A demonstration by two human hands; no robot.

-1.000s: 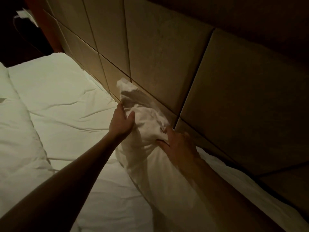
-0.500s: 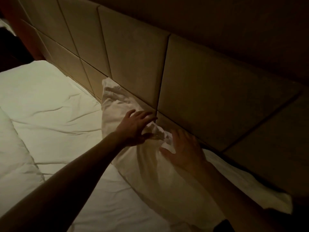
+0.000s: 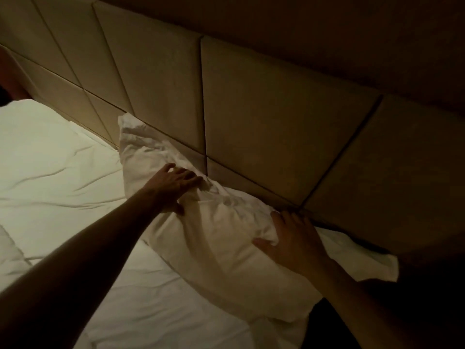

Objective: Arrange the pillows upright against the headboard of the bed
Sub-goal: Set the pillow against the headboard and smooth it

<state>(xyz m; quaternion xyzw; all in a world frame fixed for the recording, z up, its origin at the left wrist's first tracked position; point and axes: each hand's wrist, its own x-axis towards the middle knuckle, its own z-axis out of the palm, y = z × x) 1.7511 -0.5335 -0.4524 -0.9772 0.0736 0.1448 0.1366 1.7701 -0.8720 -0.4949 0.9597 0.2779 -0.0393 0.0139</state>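
**Seating a pillow.** The white, rectangular fabric pillow [image 3: 221, 238], which both hands were holding bunched and lifted a second ago, is now leaning lengthwise against the base of the beige padded-panel headboard [image 3: 264, 117], with its upper edge touching the lowest panels. Both grips are widening. The left hand [image 3: 173, 183] is resting with spread fingers on the pillow's upper edge, just beside the headboard. The right hand [image 3: 294, 240] is pressing flat on the pillow's face, fingertips reaching toward the headboard. Neither is holding fabric. Placement is probably nearing completion, though the pillow is slumping rather than standing fully upright.
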